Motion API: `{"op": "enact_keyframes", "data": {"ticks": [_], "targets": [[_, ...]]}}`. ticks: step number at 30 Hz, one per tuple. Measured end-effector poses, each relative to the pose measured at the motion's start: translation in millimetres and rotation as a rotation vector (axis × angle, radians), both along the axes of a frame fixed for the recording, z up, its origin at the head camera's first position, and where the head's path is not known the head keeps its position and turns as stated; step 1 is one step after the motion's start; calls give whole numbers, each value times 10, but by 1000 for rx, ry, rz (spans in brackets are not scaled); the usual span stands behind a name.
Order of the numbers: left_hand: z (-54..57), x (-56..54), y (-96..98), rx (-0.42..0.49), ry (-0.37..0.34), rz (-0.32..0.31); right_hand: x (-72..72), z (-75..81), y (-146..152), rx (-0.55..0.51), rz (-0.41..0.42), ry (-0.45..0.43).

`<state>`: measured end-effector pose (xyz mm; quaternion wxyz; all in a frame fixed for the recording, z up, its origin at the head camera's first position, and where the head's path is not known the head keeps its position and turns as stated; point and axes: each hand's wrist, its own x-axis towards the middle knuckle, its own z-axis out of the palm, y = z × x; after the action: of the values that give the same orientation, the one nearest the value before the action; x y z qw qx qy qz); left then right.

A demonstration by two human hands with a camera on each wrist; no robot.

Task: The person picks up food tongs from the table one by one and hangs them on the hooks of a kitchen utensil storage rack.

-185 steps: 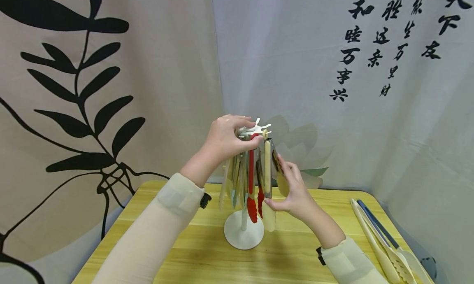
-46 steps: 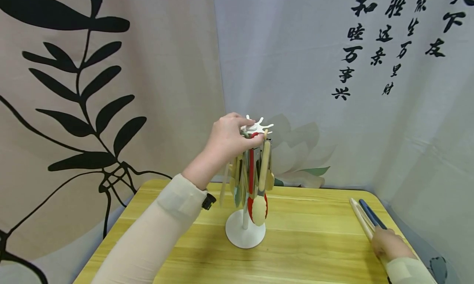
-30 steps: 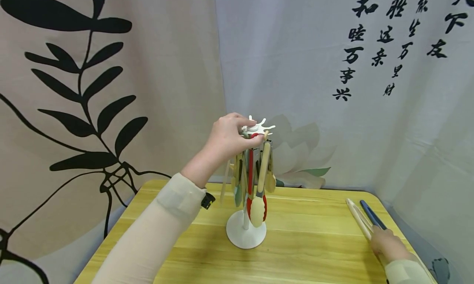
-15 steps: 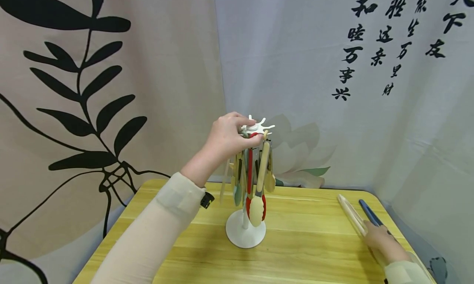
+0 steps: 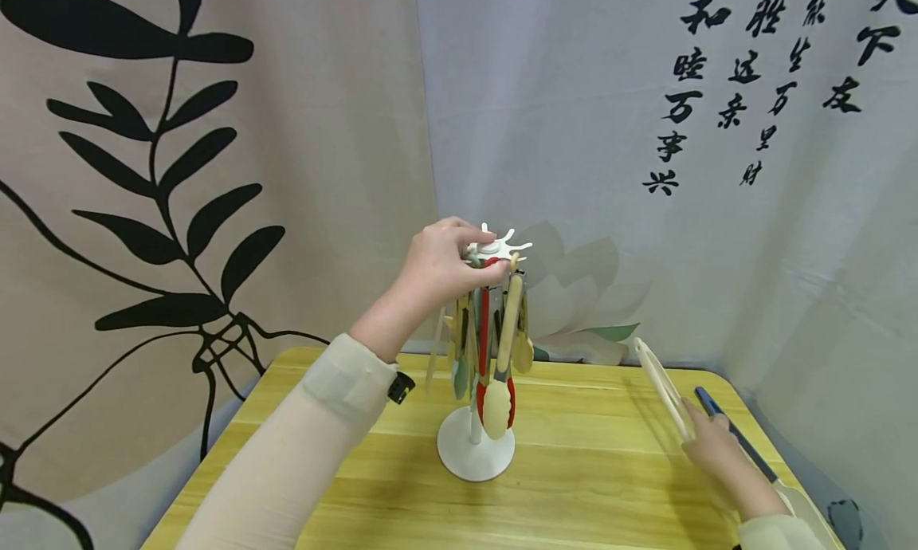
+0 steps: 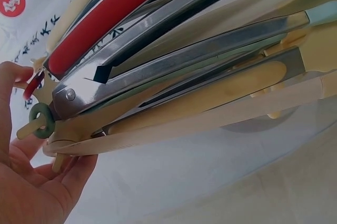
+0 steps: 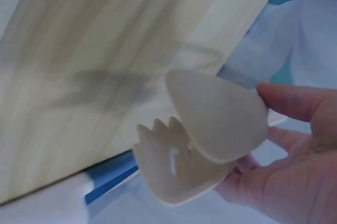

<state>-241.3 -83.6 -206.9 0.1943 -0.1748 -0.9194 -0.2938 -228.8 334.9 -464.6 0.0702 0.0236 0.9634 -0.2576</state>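
Observation:
My left hand (image 5: 455, 259) grips the top of a white utensil rack (image 5: 476, 454), fingers and thumb about its hooked crown (image 5: 505, 247). Tongs hang from the hooks: red ones (image 5: 484, 335) and cream ones (image 5: 509, 327) face me. The left wrist view shows metal tongs (image 6: 184, 52) on a green loop (image 6: 42, 121), near my left fingers. At the table's right side my right hand (image 5: 724, 454) holds cream tongs (image 5: 663, 386), lifted and tilted with one end up. Their slotted, toothed head (image 7: 174, 171) and smooth head (image 7: 221, 113) stand apart in the right wrist view.
A blue-handled utensil (image 5: 749, 450) with a pale head (image 5: 803, 506) lies along the right edge of the wooden table (image 5: 588, 470). Behind the table hangs a printed curtain (image 5: 574, 119).
My right hand has gone from the rack to the right side, taken hold of the cream tongs and raised them, moving them left. My left hand stays on the rack's top.

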Motion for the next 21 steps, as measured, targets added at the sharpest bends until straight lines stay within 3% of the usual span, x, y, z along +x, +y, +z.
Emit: {"op": "enact_keyframes", "data": {"ticks": [11, 21], "targets": [[-5, -5, -3, 15, -22, 1, 98, 216, -529, -56, 70, 349], [-14, -16, -4, 10, -11, 3, 178, 441, -851, -119, 81, 405]]}}
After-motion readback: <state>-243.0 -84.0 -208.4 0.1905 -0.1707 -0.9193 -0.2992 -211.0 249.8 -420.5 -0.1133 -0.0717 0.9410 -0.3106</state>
